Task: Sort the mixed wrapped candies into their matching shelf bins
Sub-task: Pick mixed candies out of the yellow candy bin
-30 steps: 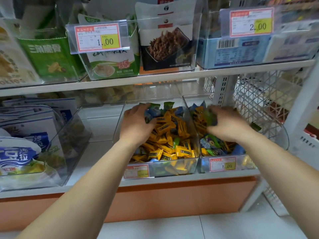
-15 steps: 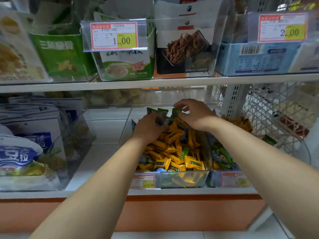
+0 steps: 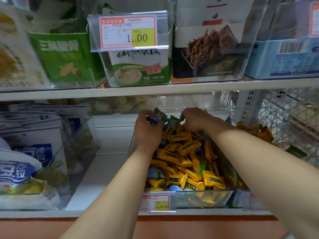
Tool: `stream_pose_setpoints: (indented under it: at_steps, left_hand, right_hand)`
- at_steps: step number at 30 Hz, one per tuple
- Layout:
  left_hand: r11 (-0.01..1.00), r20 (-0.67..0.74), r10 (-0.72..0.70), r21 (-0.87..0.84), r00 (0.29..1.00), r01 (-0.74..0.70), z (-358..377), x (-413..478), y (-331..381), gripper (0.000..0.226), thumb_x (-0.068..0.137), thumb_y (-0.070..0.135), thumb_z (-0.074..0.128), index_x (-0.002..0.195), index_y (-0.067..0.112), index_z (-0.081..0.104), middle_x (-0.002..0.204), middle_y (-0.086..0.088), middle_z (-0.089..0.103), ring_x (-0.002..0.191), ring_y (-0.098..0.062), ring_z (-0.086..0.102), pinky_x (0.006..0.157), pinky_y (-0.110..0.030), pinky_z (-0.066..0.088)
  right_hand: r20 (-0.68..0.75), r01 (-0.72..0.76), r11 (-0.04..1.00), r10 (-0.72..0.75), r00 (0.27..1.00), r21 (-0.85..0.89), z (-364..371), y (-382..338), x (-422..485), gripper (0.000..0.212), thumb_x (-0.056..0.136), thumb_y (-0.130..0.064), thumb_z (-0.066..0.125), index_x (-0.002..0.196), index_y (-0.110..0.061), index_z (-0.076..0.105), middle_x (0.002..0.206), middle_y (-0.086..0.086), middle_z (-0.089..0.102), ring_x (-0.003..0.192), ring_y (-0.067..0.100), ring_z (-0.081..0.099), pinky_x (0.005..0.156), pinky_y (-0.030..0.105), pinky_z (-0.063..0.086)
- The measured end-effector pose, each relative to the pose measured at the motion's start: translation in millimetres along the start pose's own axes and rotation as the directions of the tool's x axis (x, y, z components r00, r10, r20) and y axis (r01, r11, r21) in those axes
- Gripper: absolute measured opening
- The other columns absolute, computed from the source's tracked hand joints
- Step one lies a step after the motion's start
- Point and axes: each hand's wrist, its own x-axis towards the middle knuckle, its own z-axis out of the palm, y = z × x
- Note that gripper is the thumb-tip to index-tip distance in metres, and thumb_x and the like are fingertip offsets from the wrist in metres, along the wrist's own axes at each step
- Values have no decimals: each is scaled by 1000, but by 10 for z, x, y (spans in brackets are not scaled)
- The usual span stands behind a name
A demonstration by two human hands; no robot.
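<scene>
my right hand [image 3: 195, 119] just came over from the neighbour bin, so both hands now pinch blue and green strays [image 3: 159, 118] at the yellow bin's [image 3: 203, 199] back edge, left hand [image 3: 146, 130] clutching several.

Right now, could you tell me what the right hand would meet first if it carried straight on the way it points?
Probably the green-wrapped candies just ahead of its fingertips, then the left hand holding blue ones; depth is uncertain.
</scene>
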Motion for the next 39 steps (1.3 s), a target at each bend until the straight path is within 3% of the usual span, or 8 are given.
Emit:
stream_pose_setpoints:
  at_steps: [3, 6, 10, 16, 24, 30, 34, 39]
  left_hand:
    - [993, 130, -23, 120, 991, 7, 125, 115, -39, 46, 95, 16, 62, 137, 30, 52, 102, 0, 61, 86, -12, 58, 72, -21, 46]
    - [973, 192, -51, 232, 980, 5, 187, 172, -129, 28, 97, 22, 58, 124, 22, 64, 123, -11, 60, 99, -19, 61, 80, -26, 51]
    - [983, 284, -129, 161, 950, 85, 191, 142, -176, 26, 89, 29, 69, 113, 25, 59, 112, 4, 62, 97, -12, 57, 78, -24, 46]
    - [993, 272, -115, 25, 955, 112, 148, 72, -178, 34, 76, 18, 83, 103, 24, 62, 105, -2, 67, 90, -18, 65, 78, -36, 57]
    - [993, 202, -60, -91, 978, 79, 146, 21, -202, 35, 78, 7, 80, 105, 20, 63, 96, 10, 63, 79, 4, 57, 59, -4, 44]
    - [984, 117, -76, -150, 990, 94, 127, 71, -113, 35, 81, 10, 79, 108, 23, 62, 107, -4, 68, 94, -21, 67, 80, -34, 58]
    - [991, 75, -76, -109, 994, 84, 75, 135, 16, 37, 81, 5, 74, 110, 24, 62, 110, -6, 67, 99, -21, 66, 83, -39, 57]
    - [996, 139, -84, 15, 987, 83, -50, 93, 138, 30, 86, 6, 70, 110, 22, 61, 111, -5, 64, 97, -19, 63, 84, -30, 53]
  right_hand:
    - [-9, 7, 999, -7, 1000, -50, -1, 50, 1, 35, 93, -31, 66, 121, -10, 67, 122, 13, 64, 108, 29, 61, 92, 40, 51]
    - [16, 23, 996, -21, 1000, -81, 12, 104, -14, 26, 97, -19, 59, 120, -12, 70, 128, 14, 62, 114, 30, 59, 95, 37, 49]
    - [-8, 31, 998, -31, 999, 58, -43, 145, -37, 40, 95, -26, 66, 133, -16, 59, 131, 10, 59, 117, 28, 57, 93, 32, 45]
    - [-441, 115, 950, 26, 897, 290, -50, 149, -86, 30, 101, -32, 44, 95, -18, 69, 95, 5, 66, 82, 22, 59, 66, 33, 43]
    - [-97, 78, 900, -40, 994, 429, 89, -59, 92, 27, 105, -31, 44, 88, -14, 57, 84, 4, 56, 84, 21, 54, 62, 29, 35]
    - [-287, 189, 863, -53, 956, 469, 82, 18, -37, 12, 100, -30, 56, 100, -19, 62, 104, 3, 61, 97, 19, 56, 69, 25, 39]
    - [-494, 268, 804, 36, 869, 530, -2, -8, -211, 12, 98, -28, 56, 98, -19, 64, 100, 2, 64, 91, 16, 57, 72, 25, 39]
    - [-482, 264, 726, 106, 870, 636, -36, 19, -594, 18, 100, -30, 54, 96, -16, 64, 90, -4, 62, 82, 5, 56, 67, 17, 37]
